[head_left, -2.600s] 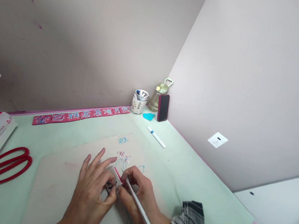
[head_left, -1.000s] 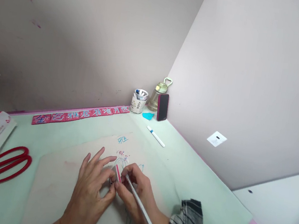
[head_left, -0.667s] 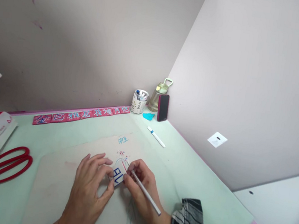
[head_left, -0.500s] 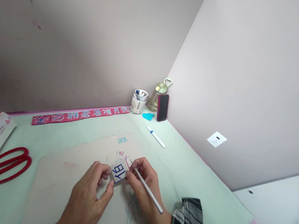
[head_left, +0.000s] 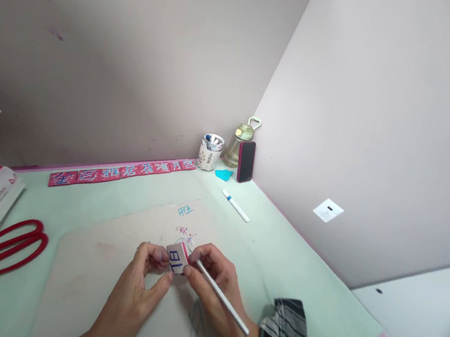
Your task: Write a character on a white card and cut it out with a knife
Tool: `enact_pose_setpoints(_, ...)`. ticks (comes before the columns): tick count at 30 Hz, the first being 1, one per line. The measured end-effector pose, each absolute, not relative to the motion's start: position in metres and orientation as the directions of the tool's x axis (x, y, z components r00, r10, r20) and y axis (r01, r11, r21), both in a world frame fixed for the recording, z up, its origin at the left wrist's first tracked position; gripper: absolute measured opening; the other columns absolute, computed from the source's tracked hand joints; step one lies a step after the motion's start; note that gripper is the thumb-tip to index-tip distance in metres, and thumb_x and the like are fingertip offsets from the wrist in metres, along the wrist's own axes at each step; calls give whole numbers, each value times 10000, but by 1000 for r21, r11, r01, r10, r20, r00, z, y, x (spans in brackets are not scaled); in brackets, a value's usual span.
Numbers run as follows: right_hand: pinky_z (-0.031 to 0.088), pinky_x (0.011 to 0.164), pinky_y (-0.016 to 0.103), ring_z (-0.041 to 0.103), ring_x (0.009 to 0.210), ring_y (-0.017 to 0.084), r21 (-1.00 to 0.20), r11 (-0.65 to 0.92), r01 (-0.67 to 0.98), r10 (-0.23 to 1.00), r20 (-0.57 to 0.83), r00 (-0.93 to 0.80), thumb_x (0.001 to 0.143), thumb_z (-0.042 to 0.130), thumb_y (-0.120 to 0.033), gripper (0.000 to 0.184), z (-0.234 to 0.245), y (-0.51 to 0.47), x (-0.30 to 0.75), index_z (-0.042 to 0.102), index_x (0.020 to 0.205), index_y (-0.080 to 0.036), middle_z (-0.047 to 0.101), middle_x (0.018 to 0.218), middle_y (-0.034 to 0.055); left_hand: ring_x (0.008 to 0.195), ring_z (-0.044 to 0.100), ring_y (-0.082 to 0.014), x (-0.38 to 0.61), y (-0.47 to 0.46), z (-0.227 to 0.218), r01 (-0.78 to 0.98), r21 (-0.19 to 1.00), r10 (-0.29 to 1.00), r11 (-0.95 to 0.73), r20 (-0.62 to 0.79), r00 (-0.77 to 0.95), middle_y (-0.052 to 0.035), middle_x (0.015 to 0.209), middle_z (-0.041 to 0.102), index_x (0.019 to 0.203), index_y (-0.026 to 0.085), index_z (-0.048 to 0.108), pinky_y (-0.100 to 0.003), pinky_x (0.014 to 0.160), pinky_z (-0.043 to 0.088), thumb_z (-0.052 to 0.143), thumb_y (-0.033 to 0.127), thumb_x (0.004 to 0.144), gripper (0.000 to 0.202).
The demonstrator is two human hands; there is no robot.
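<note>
- Head view, from where I stand: a small pale block [head_left: 176,257], blue-marked and pink-edged, sits tilted between the left hand [head_left: 136,281] and right hand [head_left: 217,282], over a worn board [head_left: 88,261].
- Left fingers curl nearly closed, pinching its left side with the thumb.
- Right thumb meets its other side; those fingers close round a slim pale tool [head_left: 223,298].
- Looks light, firm, perhaps rubbery; I'd grip the edges, lest the marks smear.

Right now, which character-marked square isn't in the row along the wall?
The pale-faced square with a dark-blue character, held between the left hand and right hand; the row's squares have pink-red faces.
</note>
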State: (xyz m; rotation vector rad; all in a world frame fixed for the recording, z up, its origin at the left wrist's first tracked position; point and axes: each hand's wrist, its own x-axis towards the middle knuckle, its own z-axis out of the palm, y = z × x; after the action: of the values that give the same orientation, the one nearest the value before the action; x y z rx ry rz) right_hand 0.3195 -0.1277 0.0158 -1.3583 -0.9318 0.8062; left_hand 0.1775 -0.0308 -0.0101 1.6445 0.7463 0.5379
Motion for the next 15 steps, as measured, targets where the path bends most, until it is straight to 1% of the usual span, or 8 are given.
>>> enact_pose_setpoints(4,369,622,257,443,686,136,-995,57,83,910,85,406,844,667,-287,153,13,-129,320,550,856,-190,526,762,-16,1035,612,-256,179,-30,-5,162,985,714,-67,-66,697,-40,981,591,972,235,410,-417,922,465,558,484,864,309)
enact_pose_setpoints(7,378,630,258,453,693,139,-994,44,103,913,82,400,850,668,-282,143,12,-131,319,556,852,-193,531,765,-14,1026,611,-248,181,-30,-6,175,983,705,-60,-82,705,-37,983,589,973,233,413,-409,915,463,568,486,864,316)
enact_pose_setpoints(15,377,605,244,451,651,122,-989,58,139,917,108,383,839,649,-202,95,15,-131,318,554,840,-192,528,730,-30,928,589,-199,181,-28,-9,186,978,696,-91,-72,715,13,893,528,909,244,415,-345,848,459,524,404,893,195)
